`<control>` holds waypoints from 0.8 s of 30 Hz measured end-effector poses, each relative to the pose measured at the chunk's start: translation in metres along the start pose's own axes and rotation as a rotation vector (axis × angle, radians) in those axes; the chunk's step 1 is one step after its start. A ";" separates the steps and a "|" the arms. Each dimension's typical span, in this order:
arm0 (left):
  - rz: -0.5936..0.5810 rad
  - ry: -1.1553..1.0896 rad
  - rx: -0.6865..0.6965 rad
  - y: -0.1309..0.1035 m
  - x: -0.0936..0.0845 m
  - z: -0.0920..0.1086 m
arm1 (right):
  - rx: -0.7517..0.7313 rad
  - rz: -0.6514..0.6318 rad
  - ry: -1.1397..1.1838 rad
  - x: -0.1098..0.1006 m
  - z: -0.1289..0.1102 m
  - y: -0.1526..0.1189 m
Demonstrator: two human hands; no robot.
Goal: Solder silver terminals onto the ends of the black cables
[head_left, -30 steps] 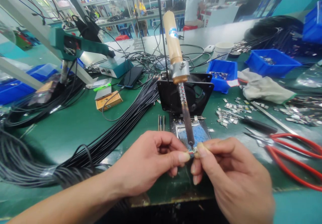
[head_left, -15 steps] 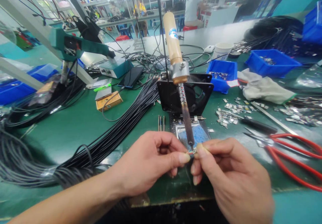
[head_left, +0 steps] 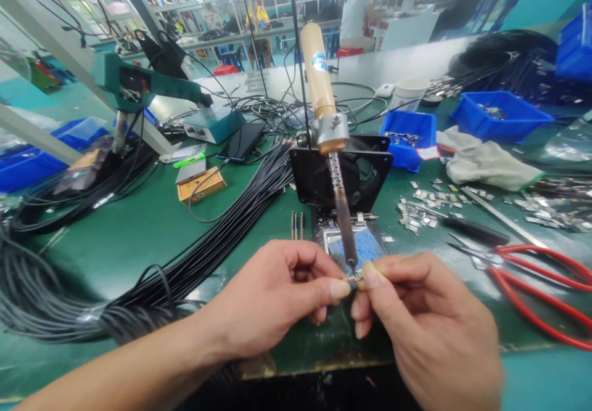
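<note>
Under the tip of a clamped soldering iron (head_left: 343,214), my two hands almost meet. My left hand (head_left: 287,300) is closed in a pinch on thin coloured wires (head_left: 351,280), one of them reddish. My right hand (head_left: 420,318) pinches a small metal connector (head_left: 359,274), mostly hidden by the thumb and forefinger. The wire ends meet the connector right at the iron's tip. Behind the fingertips lies a blue sponge (head_left: 363,246) in a holder. A dark cable hangs faintly below my hands.
A black fan (head_left: 309,180) stands behind the iron. Black cables (head_left: 240,214) run along the left. Red-handled scissors (head_left: 504,260), loose connectors (head_left: 428,204) and a glove (head_left: 490,164) lie right. Blue bins (head_left: 407,134) stand further back. People sit and stand in the background.
</note>
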State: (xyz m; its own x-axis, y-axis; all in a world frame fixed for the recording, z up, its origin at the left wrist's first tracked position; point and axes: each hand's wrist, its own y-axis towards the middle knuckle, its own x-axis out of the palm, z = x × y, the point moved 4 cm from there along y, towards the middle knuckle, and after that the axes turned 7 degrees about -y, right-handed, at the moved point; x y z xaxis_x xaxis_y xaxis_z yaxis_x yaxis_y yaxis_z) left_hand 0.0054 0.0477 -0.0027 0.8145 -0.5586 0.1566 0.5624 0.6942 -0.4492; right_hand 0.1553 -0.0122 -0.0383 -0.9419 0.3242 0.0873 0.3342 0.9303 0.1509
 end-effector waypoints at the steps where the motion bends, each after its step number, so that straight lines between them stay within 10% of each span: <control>1: -0.002 -0.001 0.000 0.000 0.000 0.000 | 0.000 0.002 -0.004 0.000 0.000 0.000; 24: -0.005 -0.007 -0.015 0.000 0.000 -0.001 | 0.005 0.002 0.008 -0.001 -0.001 -0.001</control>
State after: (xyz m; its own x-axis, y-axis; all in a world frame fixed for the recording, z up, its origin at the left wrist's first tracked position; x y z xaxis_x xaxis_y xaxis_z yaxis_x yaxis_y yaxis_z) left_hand 0.0049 0.0472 -0.0035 0.8129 -0.5587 0.1647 0.5641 0.6847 -0.4615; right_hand 0.1557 -0.0135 -0.0377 -0.9410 0.3247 0.0954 0.3359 0.9306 0.1454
